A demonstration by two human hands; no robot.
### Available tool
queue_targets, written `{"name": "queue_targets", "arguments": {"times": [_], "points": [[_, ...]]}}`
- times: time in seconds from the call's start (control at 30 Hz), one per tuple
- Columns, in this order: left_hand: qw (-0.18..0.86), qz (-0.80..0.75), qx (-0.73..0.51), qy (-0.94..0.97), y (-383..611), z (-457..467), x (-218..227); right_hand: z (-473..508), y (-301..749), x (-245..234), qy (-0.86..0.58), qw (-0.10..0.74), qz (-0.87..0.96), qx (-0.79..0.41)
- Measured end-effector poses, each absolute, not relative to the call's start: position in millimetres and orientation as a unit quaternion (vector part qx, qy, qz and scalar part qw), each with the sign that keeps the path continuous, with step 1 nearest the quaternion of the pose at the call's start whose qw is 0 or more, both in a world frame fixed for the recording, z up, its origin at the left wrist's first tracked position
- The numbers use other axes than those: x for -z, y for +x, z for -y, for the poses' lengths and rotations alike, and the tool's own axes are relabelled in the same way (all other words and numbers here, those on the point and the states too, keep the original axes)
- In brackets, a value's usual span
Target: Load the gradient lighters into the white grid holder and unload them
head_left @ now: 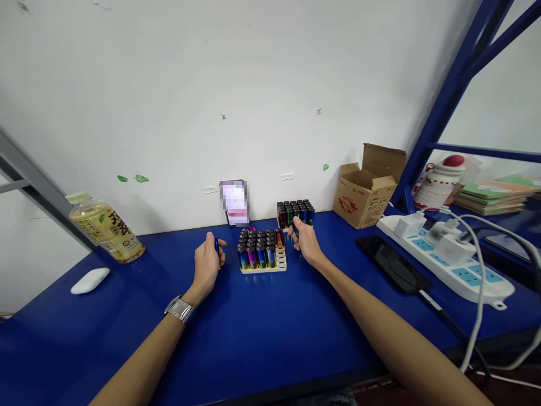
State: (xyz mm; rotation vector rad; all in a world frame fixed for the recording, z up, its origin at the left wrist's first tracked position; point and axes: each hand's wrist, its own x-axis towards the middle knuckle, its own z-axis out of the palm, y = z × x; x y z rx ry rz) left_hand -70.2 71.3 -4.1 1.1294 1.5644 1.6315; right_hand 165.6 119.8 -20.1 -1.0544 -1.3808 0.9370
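My left hand (207, 260) is closed around a blue lighter (217, 248), to the left of the near tray. That white tray (262, 270) holds rows of shiny lighters (256, 248) in blue, purple and gold with black tops. Several slots show bare at its right front, behind which stands a red lighter (279, 239). My right hand (305, 241) is closed, thumb up, in front of the back tray's lighters (299, 207). A dark lighter (292, 226) partly shows between its thumb and fingers; the rest is hidden.
A phone (235, 203) leans on the wall. On the right are an open cardboard box (364, 194), a black phone (393, 264) on a cable and a power strip (456, 259) with chargers. A drink bottle (107, 228) and white earbud case (90, 281) lie left on the blue table (253, 332).
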Motion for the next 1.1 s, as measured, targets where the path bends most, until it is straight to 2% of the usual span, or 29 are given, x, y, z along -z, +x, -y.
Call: {"name": "queue_targets", "arguments": {"times": [0.07, 0.23, 0.4, 0.53, 0.67, 0.8, 0.97, 1.1], "points": [[0.294, -0.598, -0.608, 0.431, -71, -72, 6, -118, 167, 16, -0.421, 0.563, 0.581, -0.41], [0.28, -0.613, -0.589, 0.446, -72, -72, 7, -113, 175, 5, -0.402, 0.553, 0.674, -0.28], [0.277, -0.619, -0.577, 0.455, -73, -71, 8, -108, 174, 6, -0.38, 0.515, 0.691, -0.337], [0.279, -0.614, -0.584, 0.452, -72, -70, 7, -107, 173, 7, -0.409, 0.497, 0.733, -0.222], [0.312, -0.588, -0.587, 0.461, -67, -66, 4, -105, 173, 1, -0.408, 0.426, 0.794, -0.149], [0.304, -0.595, -0.539, 0.514, -63, -65, 3, -100, 171, -5, -0.425, 0.365, 0.815, -0.144], [0.19, -0.62, -0.476, 0.594, -65, -66, 7, -98, 171, -2, -0.451, 0.357, 0.8, -0.171], [0.191, -0.593, -0.51, 0.594, -65, -67, 5, -104, 176, 4, -0.442, 0.342, 0.798, -0.224]]}}
